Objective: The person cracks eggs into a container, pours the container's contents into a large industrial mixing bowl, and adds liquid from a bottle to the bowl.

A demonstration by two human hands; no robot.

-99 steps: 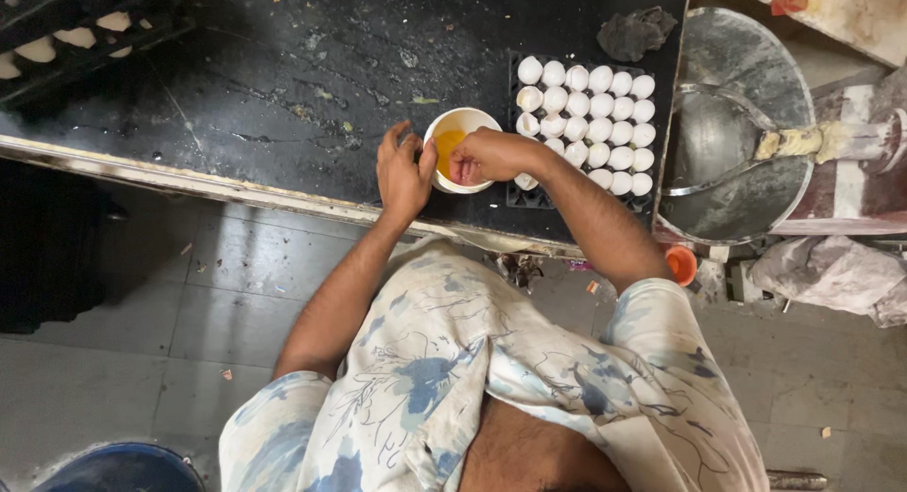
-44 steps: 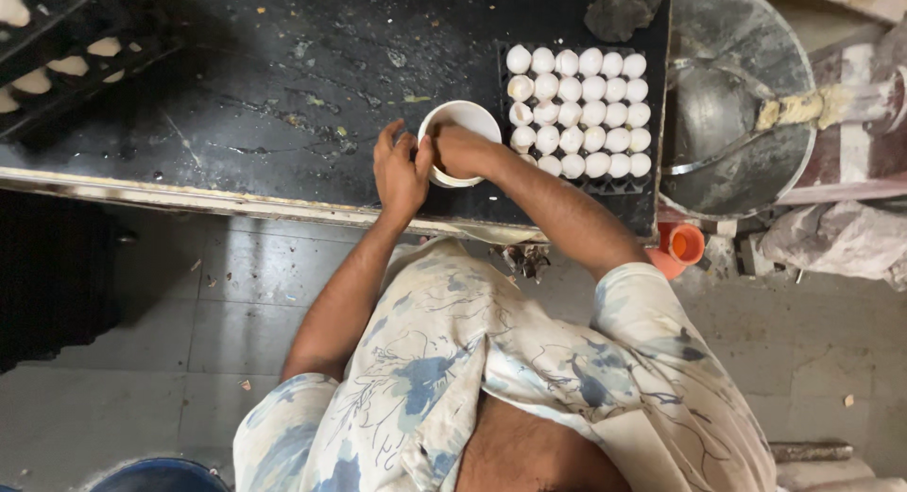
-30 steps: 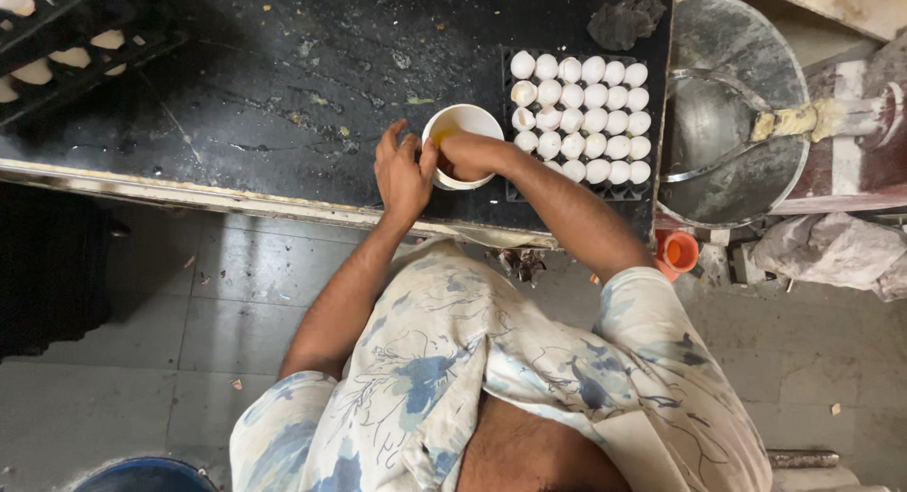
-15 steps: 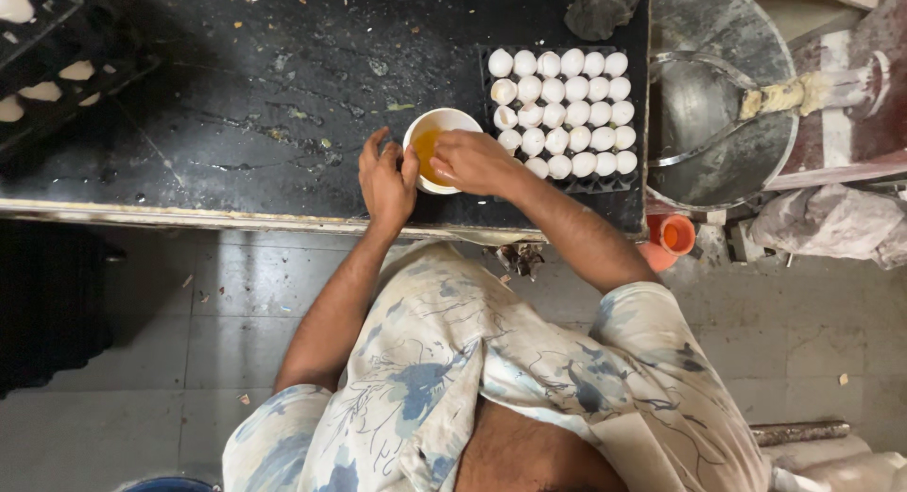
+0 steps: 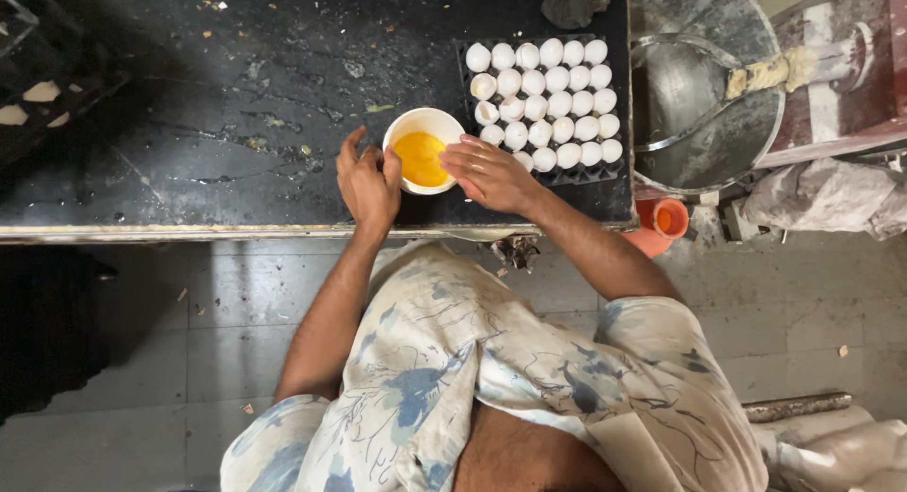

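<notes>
A black, flour-speckled worktop [image 5: 189,105] fills the far half of the view, with a grey tiled floor nearer. A white bowl [image 5: 408,130] already holds yellow beaten or broken egg, while the dark tray [image 5: 590,176] to its right remains nearly full of white eggs [image 5: 557,103], so most seem uncracked. The left hand [image 5: 367,182] cups the bowl's left rim, fingers loosely curled. The right hand [image 5: 491,174] rests at the right rim, fingers extended, holding nothing visible.

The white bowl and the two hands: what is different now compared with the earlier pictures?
The right hand has drawn back off the white bowl toward the egg tray, uncovering the yellow liquid. The left hand stays at the bowl's left rim. Bowl and tray have not moved on the black table.
</notes>
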